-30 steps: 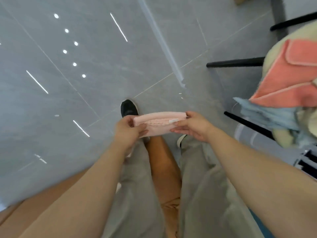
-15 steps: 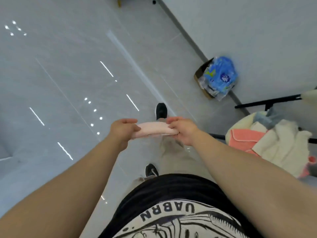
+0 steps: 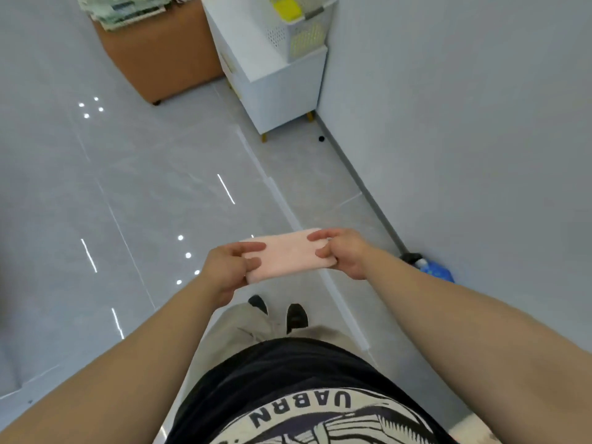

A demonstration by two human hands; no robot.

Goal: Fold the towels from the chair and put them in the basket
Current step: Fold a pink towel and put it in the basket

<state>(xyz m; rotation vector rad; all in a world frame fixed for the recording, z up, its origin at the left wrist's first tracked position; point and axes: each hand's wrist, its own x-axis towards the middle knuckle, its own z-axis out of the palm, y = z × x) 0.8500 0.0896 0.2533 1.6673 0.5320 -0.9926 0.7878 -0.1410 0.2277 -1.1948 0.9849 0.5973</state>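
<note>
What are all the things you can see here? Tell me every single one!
towel: 1, pink, folded, held above the floor
basket: 1, white, on the cabinet, top of view
yellow thing: 1, in the basket
cabinet: 1, white, against the wall
box: 1, brown, left of the cabinet
bag: 1, blue, on the floor by the wall
floor: grey, shiny tiles
wall: grey, right side
shoes: 2, black, below the towel
shirt: 1, black with print, bottom
left grip: the person's left hand, pinches the towel's left end
right grip: the person's right hand, pinches the towel's right end
</note>
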